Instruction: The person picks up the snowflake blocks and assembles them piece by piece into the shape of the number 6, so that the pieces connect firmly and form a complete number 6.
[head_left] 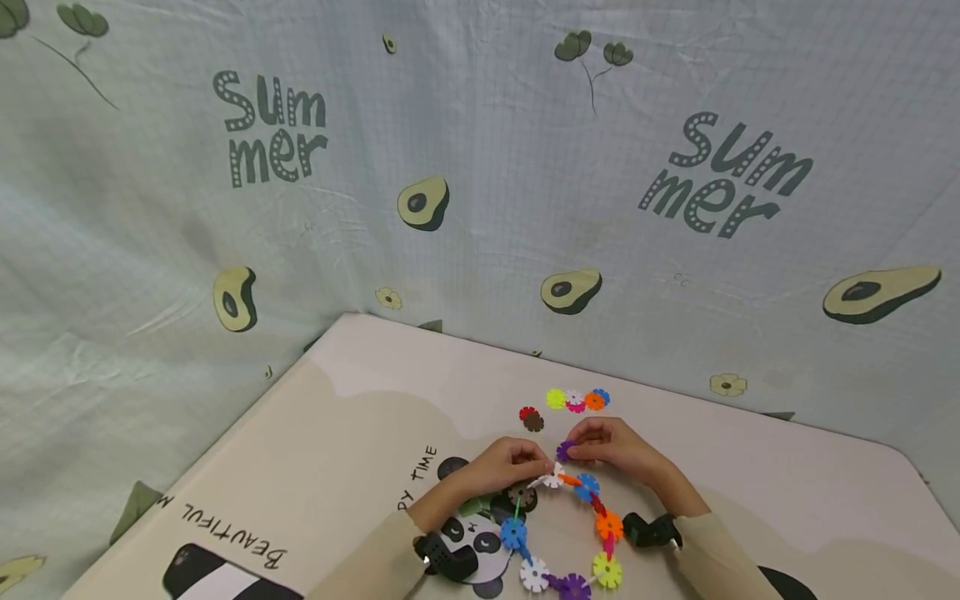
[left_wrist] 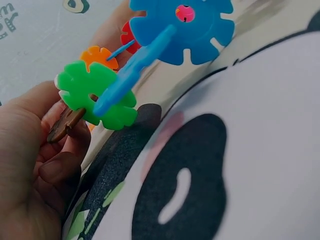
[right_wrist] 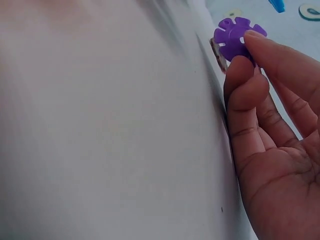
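A ring of linked plastic snowflake discs in many colours lies on the table, with an orange disc (head_left: pixel 609 526) on its right side. My left hand (head_left: pixel 504 467) grips the ring at its far side, fingertips against a white disc (head_left: pixel 554 477). In the left wrist view a green disc (left_wrist: pixel 85 90), a brown disc (left_wrist: pixel 66 125) and a blue disc (left_wrist: pixel 200 30) are joined beside the curled fingers; exactly where the fingertips pinch is hidden. My right hand (head_left: pixel 618 448) pinches a loose purple disc (right_wrist: pixel 235 39) between thumb and finger, just beyond the ring and apart from it.
Behind the hands lie loose discs: a red one (head_left: pixel 527 412) with a brown one (head_left: pixel 534 422), and a row with a yellow one (head_left: pixel 556 399) and an orange one (head_left: pixel 594 402). The table cover (head_left: pixel 360 367) has panda prints. A patterned curtain (head_left: pixel 480 167) hangs along the table's far edges.
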